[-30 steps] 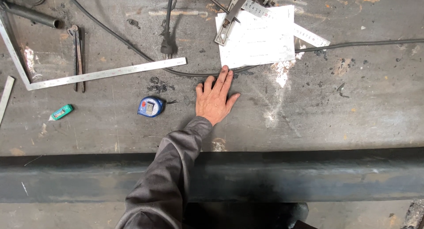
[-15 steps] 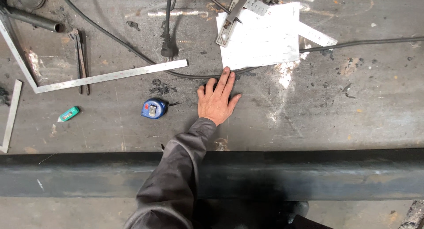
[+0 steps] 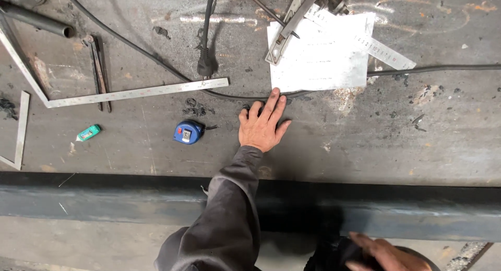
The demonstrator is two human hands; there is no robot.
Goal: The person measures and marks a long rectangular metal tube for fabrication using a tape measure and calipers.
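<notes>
1. Scarred, rust-stained steel counter (image 3: 417, 140) across most of the view, with a dark steel beam (image 3: 104, 200) along its near edge.
2. White sheet of paper (image 3: 318, 59) toward the far side, a little right of centre, pinned under a metal clamp (image 3: 284, 33) and a steel ruler (image 3: 383, 50) that runs off slantwise to the right.
3. Large steel square (image 3: 130, 93) to the left, long blade almost level, running left to right, its tip well short of the paper.
4. Black cable (image 3: 433, 69) snaking across the counter, passing just under the paper's near edge; plug (image 3: 206, 65) on a second lead beside the square's tip.
5. Left hand (image 3: 262, 126) flat on the counter, palm down, fingers spread and released, grasping nothing; fingertips (image 3: 275, 92) pointing away from the body, touching or almost touching the paper's near left corner and the cable.
6. Paper straight ahead of the left hand, long side running left to right.
7. Right hand (image 3: 383, 252) low at the bottom edge, blurred, well apart from the paper; open or clenched, cannot tell. Left hand far the nearer.
8. Blue tape measure (image 3: 188, 131) just left of the left hand, not touching.
9. Pliers (image 3: 99, 72) and a small green marker (image 3: 87, 132) farther left.
</notes>
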